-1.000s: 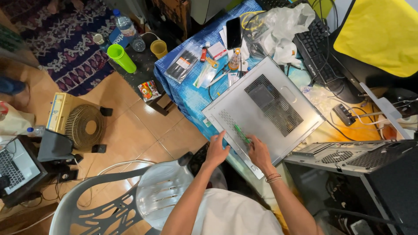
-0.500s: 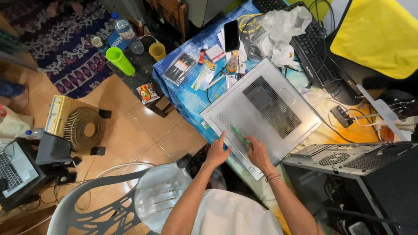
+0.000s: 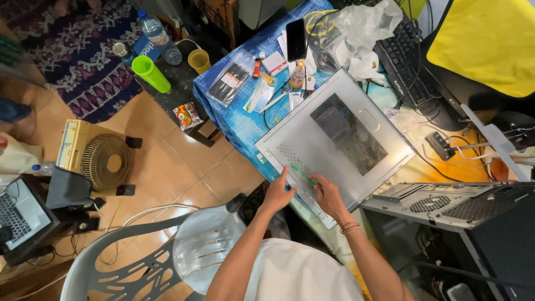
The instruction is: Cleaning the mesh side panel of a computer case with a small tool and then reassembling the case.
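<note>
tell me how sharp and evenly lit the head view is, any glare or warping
Head view: sharp at the centre, where both hands, left and right, rest on the grey computer side panel; soft glare on that panel; wide-lens bending toward the edges; black computer case lower right falls into shadow.

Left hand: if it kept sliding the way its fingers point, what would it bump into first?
The left hand rests on the grey computer side panel, fingers pointing up and away. Going on, it would likely meet the small green tool lying just ahead, then the panel's mesh vent. Depth is hard to judge.
</note>
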